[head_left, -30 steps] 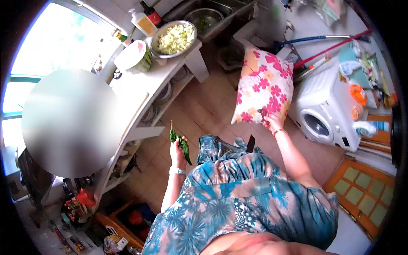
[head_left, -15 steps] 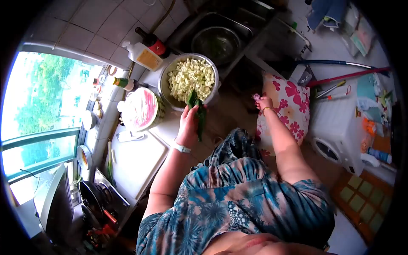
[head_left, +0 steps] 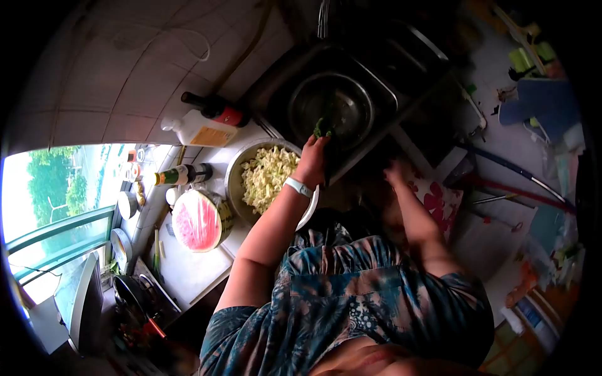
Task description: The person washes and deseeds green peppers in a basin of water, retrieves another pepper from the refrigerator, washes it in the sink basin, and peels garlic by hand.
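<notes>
My left hand (head_left: 311, 164), with a pale band on its wrist, is closed around a dark green leafy vegetable (head_left: 322, 128). The leaves reach over the near edge of a metal basin (head_left: 370, 119) in the sink. Beside this hand stands a large metal bowl (head_left: 232, 174) holding chopped pale vegetable pieces (head_left: 266, 175). In shadow, my right hand (head_left: 397, 173) is held low near the pink-flowered cloth (head_left: 442, 203). Its fingers look curled, and whatever they hold is too dark to make out.
A cut watermelon (head_left: 199, 220) under film stands left of the bowl, on the counter with a white board (head_left: 188, 272). Bottles, a red-labelled one (head_left: 216, 111) among them, line the wall. Long poles (head_left: 514, 169) lean at the right.
My left hand has carried the leafy vegetable from the bowl's edge to the sink basin. The view has shifted and darkened. The small pinkish thing at my right fingers no longer shows.
</notes>
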Action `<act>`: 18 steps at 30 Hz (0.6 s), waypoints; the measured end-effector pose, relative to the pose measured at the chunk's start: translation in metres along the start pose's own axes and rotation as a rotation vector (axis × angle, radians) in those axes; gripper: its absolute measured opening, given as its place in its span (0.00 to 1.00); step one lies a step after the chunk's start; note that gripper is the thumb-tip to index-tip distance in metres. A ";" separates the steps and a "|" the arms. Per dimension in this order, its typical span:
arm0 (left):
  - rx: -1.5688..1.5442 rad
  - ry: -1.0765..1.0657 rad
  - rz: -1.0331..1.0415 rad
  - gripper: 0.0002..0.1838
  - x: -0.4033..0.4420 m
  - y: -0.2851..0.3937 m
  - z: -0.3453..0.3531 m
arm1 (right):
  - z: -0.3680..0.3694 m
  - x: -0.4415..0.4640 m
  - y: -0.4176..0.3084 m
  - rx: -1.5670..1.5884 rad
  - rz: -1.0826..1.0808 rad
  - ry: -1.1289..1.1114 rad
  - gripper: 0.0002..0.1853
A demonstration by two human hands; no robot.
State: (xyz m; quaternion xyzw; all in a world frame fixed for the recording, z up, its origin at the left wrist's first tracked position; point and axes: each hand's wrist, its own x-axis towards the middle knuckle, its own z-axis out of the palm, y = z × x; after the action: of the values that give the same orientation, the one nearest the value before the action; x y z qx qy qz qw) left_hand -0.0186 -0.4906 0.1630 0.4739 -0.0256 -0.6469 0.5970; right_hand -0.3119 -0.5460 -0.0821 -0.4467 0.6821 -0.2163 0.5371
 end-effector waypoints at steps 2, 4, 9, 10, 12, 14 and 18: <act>-0.053 -0.008 -0.005 0.12 0.036 -0.001 0.003 | -0.025 -0.012 -0.029 -0.158 -0.008 -0.038 0.09; -0.131 -0.030 -0.030 0.11 0.075 -0.008 -0.008 | -0.042 -0.025 -0.057 -0.157 -0.376 0.093 0.15; -0.165 0.012 -0.043 0.13 0.100 -0.010 0.013 | -0.001 -0.080 -0.198 0.166 -0.486 -0.214 0.17; -0.132 0.016 -0.010 0.13 0.102 -0.014 0.015 | 0.018 -0.087 -0.223 0.143 -0.502 -0.228 0.19; -0.103 0.002 0.033 0.14 0.127 -0.018 0.020 | 0.054 -0.055 -0.241 0.044 -0.607 -0.189 0.22; 0.048 0.060 0.071 0.17 0.142 -0.034 0.001 | 0.088 -0.007 -0.221 -0.073 -0.503 -0.220 0.22; 0.216 0.142 0.152 0.18 0.189 -0.033 -0.023 | 0.122 0.062 -0.204 -0.152 -0.321 -0.137 0.22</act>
State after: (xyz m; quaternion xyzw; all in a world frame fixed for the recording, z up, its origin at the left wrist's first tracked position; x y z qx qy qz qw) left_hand 0.0019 -0.6198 0.0205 0.5766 -0.0885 -0.5579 0.5903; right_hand -0.1233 -0.6794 0.0022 -0.6027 0.5783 -0.2163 0.5055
